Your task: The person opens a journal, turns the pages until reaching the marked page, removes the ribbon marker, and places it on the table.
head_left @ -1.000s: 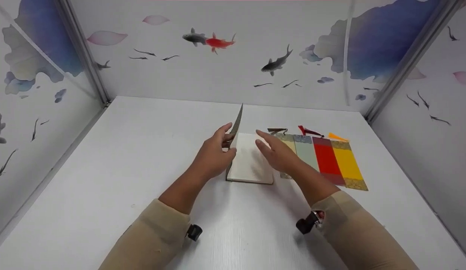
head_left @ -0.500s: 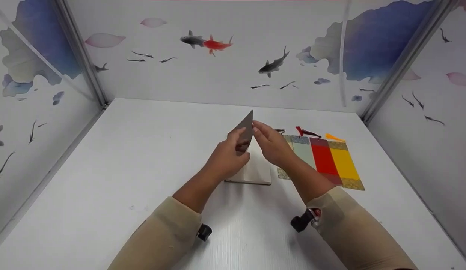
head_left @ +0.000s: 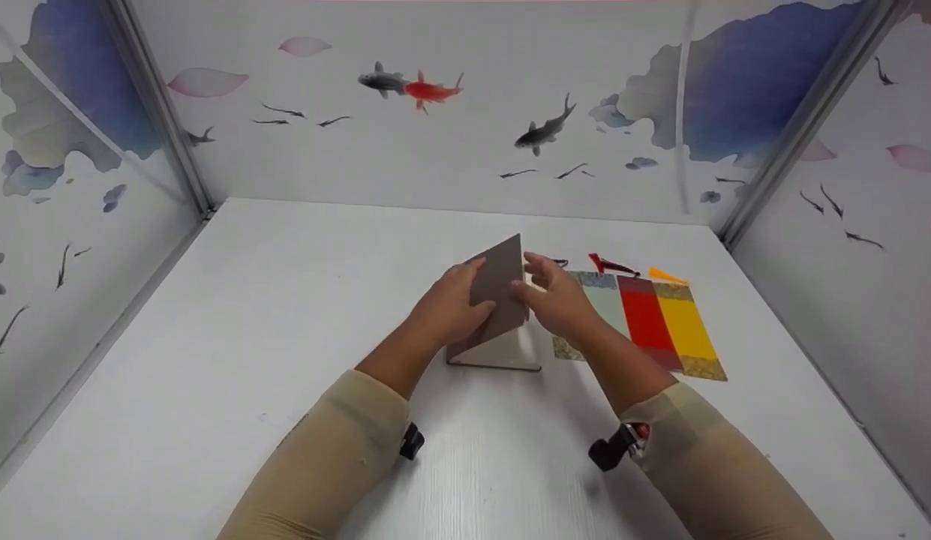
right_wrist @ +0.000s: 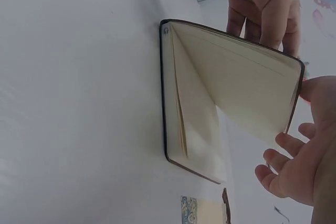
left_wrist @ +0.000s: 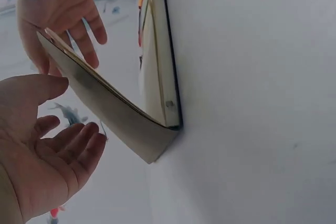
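A notebook (head_left: 504, 352) lies on the white table, its dark cover (head_left: 499, 289) raised at a slant with some pages against it. In the right wrist view its cream pages (right_wrist: 241, 72) spread in a V. My left hand (head_left: 451, 304) is at the cover's outer face, with loosely bent fingers and nothing gripped; in the left wrist view this hand (left_wrist: 52, 145) lies beside the cover. My right hand (head_left: 557, 298) pinches the cover's free edge, thumb on the outside and fingers on the page side. The right wrist view shows this hand (right_wrist: 304, 150) at that edge.
To the right of the notebook lie flat bookmark-like strips: a pale green one (head_left: 606, 304), a red one (head_left: 645, 322) and a yellow one (head_left: 689, 322), with tassels at their far ends. Another strip is partly hidden by my right hand. Walls with painted fish enclose the table (head_left: 285, 300).
The cover has swung from nearly upright toward the right, over the pages. My left hand has moved right along with it, and my right hand has come to pinch its edge.
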The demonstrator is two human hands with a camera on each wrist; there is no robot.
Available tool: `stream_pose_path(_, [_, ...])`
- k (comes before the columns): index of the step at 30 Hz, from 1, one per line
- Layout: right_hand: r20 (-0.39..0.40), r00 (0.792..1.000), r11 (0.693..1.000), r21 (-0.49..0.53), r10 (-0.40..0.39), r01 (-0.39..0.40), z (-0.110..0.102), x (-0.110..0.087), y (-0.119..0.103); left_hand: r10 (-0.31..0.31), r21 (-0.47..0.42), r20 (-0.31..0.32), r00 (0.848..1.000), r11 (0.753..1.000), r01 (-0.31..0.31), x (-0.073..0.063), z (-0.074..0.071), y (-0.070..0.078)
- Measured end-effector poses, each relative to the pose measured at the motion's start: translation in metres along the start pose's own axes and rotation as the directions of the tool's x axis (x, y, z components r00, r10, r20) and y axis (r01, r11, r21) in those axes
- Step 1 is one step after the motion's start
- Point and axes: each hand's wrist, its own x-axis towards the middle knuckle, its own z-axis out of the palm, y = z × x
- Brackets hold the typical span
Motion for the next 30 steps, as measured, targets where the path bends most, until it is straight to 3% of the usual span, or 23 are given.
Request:
stream_pose_path(4, [0.001, 0.999, 0.984, -0.175, 0.033, -0.032, 0.001, 0.0, 0.012, 0.024, 0.208, 0.001, 1.0, 0.978, -0.024, 0.006, 0.007, -0.006])
stream_pose_path(7, [0.018, 1.0, 0.937, -0.348, 0.017, -0.01, 0.004, 0.0, 0.019, 0.052, 0.345, 0.091, 0.994, 0.935, -0.081, 0.007, 0.012, -0.008])
stream_pose_path(10, [0.063, 0.997, 0.846, -0.528, -0.041, 0.069, 0.006, 0.001, 0.026, 0.039, 0.419, 0.214, 0.976, 0.899, -0.128, 0.006, 0.017, -0.009])
stream_pose_path(13, [0.127, 0.988, 0.749, -0.646, -0.083, 0.146, 0.007, 0.002, 0.032, -0.013, 0.441, 0.297, 0.955, 0.889, -0.125, 0.005, 0.019, -0.009])
stream_pose_path(15, [0.172, 0.982, 0.707, -0.684, -0.082, 0.178, 0.008, 0.002, 0.036, -0.049, 0.445, 0.327, 0.944, 0.889, -0.108, 0.004, 0.021, -0.01])
stream_pose_path(21, [0.268, 0.963, 0.696, -0.685, -0.036, 0.217, 0.016, 0.0, 0.047, -0.108, 0.43, 0.372, 0.922, 0.9, -0.068, 0.0, 0.02, -0.013])
stream_pose_path(30, [0.316, 0.948, 0.662, -0.704, -0.033, 0.257, 0.023, -0.006, 0.055, -0.118, 0.449, 0.389, 0.914, 0.891, -0.076, -0.007, 0.02, -0.013])
